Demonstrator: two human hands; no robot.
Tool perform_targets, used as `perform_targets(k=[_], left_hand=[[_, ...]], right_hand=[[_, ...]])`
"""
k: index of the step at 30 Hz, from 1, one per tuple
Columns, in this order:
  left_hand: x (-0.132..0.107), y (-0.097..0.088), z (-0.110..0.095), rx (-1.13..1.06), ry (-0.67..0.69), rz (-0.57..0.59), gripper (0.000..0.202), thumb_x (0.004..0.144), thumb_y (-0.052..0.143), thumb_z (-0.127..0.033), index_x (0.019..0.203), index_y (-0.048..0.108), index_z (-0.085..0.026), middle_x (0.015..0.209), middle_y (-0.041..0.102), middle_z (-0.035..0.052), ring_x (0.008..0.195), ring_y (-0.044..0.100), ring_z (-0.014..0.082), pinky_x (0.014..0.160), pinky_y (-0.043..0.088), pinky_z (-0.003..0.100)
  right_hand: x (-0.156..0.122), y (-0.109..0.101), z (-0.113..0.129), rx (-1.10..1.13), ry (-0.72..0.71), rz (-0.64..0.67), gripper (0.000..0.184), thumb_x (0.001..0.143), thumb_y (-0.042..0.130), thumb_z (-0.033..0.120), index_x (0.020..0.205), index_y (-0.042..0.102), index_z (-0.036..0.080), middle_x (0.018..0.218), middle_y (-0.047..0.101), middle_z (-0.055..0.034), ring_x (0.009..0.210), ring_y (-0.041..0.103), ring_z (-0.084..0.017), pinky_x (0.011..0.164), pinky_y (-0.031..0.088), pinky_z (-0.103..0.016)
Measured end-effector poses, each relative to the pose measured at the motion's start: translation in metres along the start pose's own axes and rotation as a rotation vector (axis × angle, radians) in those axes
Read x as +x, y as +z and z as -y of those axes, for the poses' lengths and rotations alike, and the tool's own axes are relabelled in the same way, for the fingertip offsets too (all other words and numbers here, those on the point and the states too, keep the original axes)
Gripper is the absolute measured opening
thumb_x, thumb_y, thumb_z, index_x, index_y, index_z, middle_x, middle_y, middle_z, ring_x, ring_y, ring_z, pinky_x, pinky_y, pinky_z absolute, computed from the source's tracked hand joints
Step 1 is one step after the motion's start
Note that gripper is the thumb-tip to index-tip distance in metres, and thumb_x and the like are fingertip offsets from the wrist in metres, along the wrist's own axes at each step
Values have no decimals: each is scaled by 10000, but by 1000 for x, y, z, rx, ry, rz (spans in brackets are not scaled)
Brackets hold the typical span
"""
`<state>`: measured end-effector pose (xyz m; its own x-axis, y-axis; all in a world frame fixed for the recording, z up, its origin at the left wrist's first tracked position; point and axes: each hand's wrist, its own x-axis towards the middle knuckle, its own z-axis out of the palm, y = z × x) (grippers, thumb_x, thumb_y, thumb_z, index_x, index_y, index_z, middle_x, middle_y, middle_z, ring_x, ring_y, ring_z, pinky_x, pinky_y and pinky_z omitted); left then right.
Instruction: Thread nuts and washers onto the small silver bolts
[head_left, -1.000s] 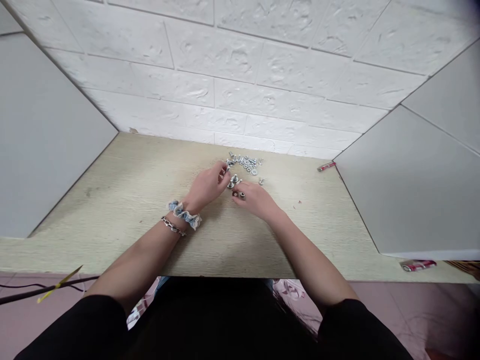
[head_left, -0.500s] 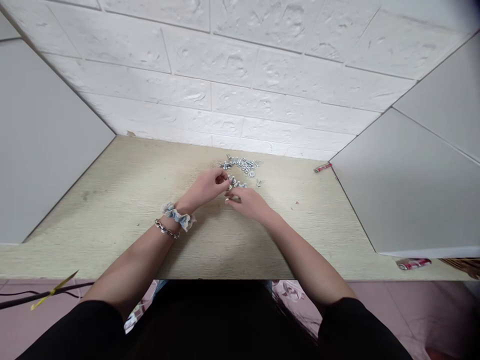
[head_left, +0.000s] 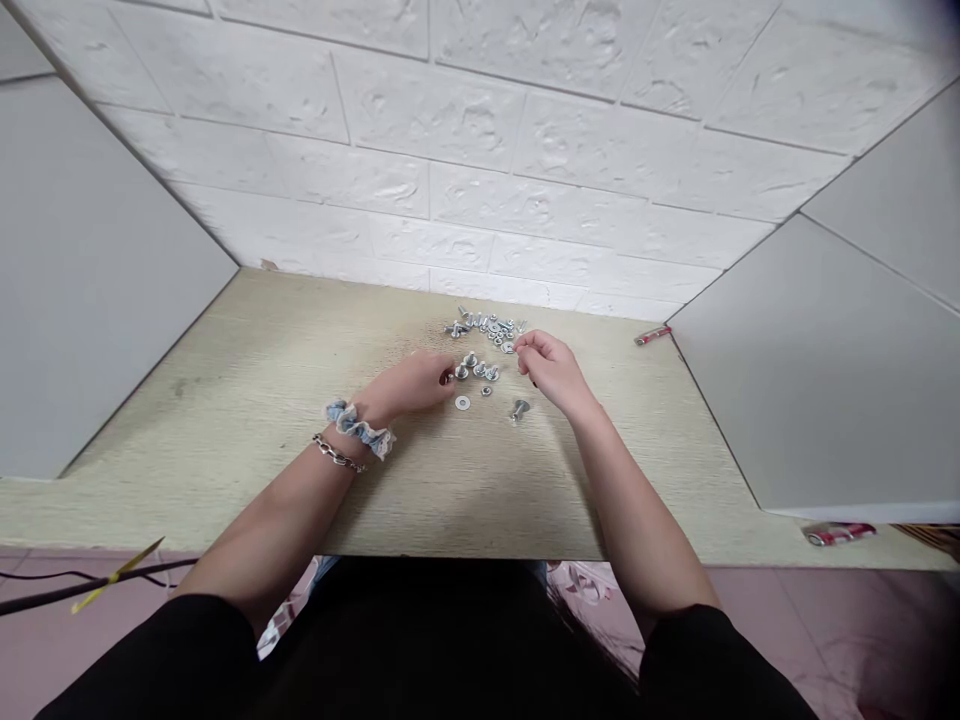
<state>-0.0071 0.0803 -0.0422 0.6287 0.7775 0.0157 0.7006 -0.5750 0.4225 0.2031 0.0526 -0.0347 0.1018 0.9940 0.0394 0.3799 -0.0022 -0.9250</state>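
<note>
My left hand [head_left: 409, 385] rests on the pale wood-grain tabletop [head_left: 247, 400], its curled fingertips just left of a short row of bolts with nuts [head_left: 476, 371]. Whether those fingers hold anything small, I cannot tell. My right hand [head_left: 551, 368] sits at the right edge of a heap of steel bolts, nuts and washers [head_left: 484, 328], thumb and forefinger pinched together with nothing visible between them. Below the row lie a flat washer [head_left: 463, 402], a small nut [head_left: 486, 390] and a bolt [head_left: 519, 408].
A fabric scrunchie [head_left: 358, 428] and a chain bracelet [head_left: 337, 453] circle my left wrist. White brick-textured wall [head_left: 480, 150] stands behind the table, with grey panels at both sides. A small red object [head_left: 652, 335] lies at the far right corner.
My right hand has moved up and right to the heap's edge, uncovering the washer and bolt. My left hand has shifted slightly down and left, away from the heap.
</note>
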Motion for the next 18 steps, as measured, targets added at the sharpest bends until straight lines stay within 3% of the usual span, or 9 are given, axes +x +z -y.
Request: perform_targets(k=[3, 8, 13, 18], left_hand=[[1, 2, 1, 11, 27, 13, 111, 745, 455, -196, 713, 560, -185, 610, 581, 6, 551, 480, 131, 558, 323, 263], [1, 3, 1, 26, 13, 33, 101, 743, 457, -194, 697, 546, -185, 598, 583, 3, 534, 477, 132, 539, 305, 262], [0, 2, 0, 11, 31, 12, 133, 773, 465, -246, 690, 547, -184, 610, 602, 5, 532, 483, 128, 535, 298, 261], [0, 2, 1, 0, -20, -3, 237, 812, 463, -357, 702, 579, -182, 629, 621, 14, 546, 493, 133, 530, 286, 262]], right_hand=[[0, -9, -2, -146, -22, 115, 117, 711, 489, 235, 770, 572, 177, 601, 518, 44, 557, 445, -94, 552, 329, -231], [-4, -19, -3, -366, -32, 413, 160, 685, 601, 315, 759, 595, 174, 650, 539, 25, 593, 474, -98, 554, 338, -233], [-6, -20, -2, -571, 2, 517, 204, 628, 688, 336, 701, 577, 181, 599, 533, 39, 545, 433, -86, 528, 306, -233], [-6, -17, -5, -686, -1, 577, 277, 566, 748, 313, 755, 589, 187, 688, 574, 28, 617, 484, -108, 559, 336, -232]])
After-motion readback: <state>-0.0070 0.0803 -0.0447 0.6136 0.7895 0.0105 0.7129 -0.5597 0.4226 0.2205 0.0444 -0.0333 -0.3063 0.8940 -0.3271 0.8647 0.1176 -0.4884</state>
